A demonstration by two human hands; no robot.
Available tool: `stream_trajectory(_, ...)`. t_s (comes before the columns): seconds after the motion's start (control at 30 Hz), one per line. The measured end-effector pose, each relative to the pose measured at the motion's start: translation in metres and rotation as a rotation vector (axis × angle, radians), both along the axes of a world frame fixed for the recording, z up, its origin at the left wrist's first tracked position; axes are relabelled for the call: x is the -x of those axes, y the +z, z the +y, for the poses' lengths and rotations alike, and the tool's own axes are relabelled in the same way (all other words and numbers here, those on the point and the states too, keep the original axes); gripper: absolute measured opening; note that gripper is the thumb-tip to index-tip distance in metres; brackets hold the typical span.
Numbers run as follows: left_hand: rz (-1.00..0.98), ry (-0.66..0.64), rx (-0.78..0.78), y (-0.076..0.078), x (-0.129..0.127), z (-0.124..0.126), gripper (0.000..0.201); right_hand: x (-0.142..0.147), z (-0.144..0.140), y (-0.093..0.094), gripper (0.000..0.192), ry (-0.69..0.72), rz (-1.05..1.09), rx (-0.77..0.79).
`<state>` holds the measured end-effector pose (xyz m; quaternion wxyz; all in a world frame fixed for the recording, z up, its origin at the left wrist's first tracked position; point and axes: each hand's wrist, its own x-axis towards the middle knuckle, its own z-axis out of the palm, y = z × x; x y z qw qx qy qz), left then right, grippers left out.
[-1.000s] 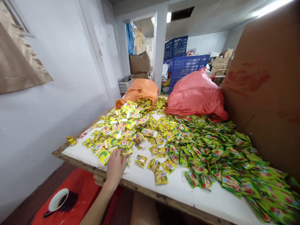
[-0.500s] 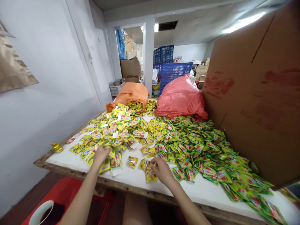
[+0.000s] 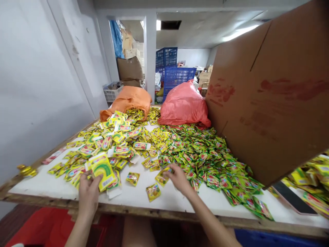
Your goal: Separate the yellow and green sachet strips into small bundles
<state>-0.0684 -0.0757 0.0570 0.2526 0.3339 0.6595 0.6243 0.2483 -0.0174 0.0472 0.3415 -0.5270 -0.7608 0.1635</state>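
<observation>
My left hand [image 3: 88,190] is closed on a flat yellow-and-green paper packet [image 3: 101,171], pinched by its lower left edge and raised above the table's near left side. In my right hand [image 3: 179,179], the thumb and fingers grip the corner of a small yellow sachet [image 3: 161,177], tilted just over the white tabletop [image 3: 169,202]. Two similar loose sachets lie between my hands, a near one [image 3: 153,192] and one farther back [image 3: 133,178]. Behind my left hand spreads a heap of yellow packets [image 3: 122,151], several with white flaps showing. Green sachets [image 3: 205,157] are piled beyond my right hand.
An orange sack [image 3: 133,97] spills yellow sachets at the back, beside a red sack [image 3: 183,104]. A large cardboard box [image 3: 257,92] leans over the right side, with a phone [image 3: 294,199] below it. A gold-coloured object [image 3: 27,170] sits at the left corner.
The view has turned right. My left hand has lifted a packet from the heap. My right hand has raised one sachet, leaving the one beside it on the table.
</observation>
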Motion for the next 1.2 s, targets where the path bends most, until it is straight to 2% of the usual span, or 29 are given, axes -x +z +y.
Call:
stream_trajectory(0.07, -0.176, -0.067, -0.059, -0.006, -0.024, 0.001, 0.041, -0.031, 0.006, 0.012, 0.011, -0.008, -0.059, -0.018)
stream_trajectory(0.13, -0.304, -0.158, -0.041, -0.011, -0.052, 0.004, 0.036, -0.042, 0.011, 0.022, 0.008, 0.052, -0.239, -0.079)
stream_trajectory(0.23, -0.403, -0.297, 0.001, -0.015, -0.094, 0.008, 0.034, -0.024, 0.019, 0.027, 0.002, 0.216, -0.492, -0.168)
stream_trajectory(0.33, -0.550, -0.409, -0.032, -0.016, -0.127, 0.007, 0.035, 0.002, 0.024, 0.021, 0.008, 0.319, -0.551, -0.198)
stream_trajectory(0.43, -0.655, -0.452, -0.067, -0.017, -0.143, 0.001, 0.040, 0.005, 0.024, 0.011, 0.018, 0.352, -0.616, -0.247)
stream_trajectory(0.53, -0.760, -0.465, -0.047, -0.020, -0.148, -0.006, 0.040, -0.011, 0.015, 0.004, 0.021, 0.311, -0.645, -0.319)
stream_trajectory(0.63, -0.798, -0.476, 0.015, -0.020, -0.153, -0.011, 0.040, -0.029, 0.000, 0.001, 0.020, 0.272, -0.536, -0.312)
stream_trajectory(0.7, -0.805, -0.511, 0.046, -0.018, -0.159, -0.013, 0.043, -0.040, -0.011, 0.000, 0.016, 0.248, -0.373, -0.244)
stream_trajectory(0.83, -0.765, -0.577, 0.038, -0.018, -0.171, -0.012, 0.042, -0.057, -0.029, -0.005, 0.004, 0.124, 0.028, 0.012)
stream_trajectory(0.9, -0.716, -0.606, 0.062, -0.022, -0.177, -0.010, 0.038, -0.062, -0.038, -0.012, 0.003, 0.112, 0.120, 0.155)
stream_trajectory(1.03, -0.636, -0.624, 0.176, -0.031, -0.186, -0.003, 0.030, -0.064, -0.053, -0.029, 0.026, 0.201, 0.205, 0.348)
stream_trajectory(1.1, -0.623, -0.651, 0.175, -0.031, -0.188, -0.001, 0.031, -0.063, -0.057, -0.034, 0.035, 0.215, 0.250, 0.399)
stream_trajectory(1.2, -0.538, -0.717, 0.139, -0.028, -0.188, -0.001, 0.036, -0.062, -0.060, -0.033, 0.040, 0.205, 0.307, 0.463)
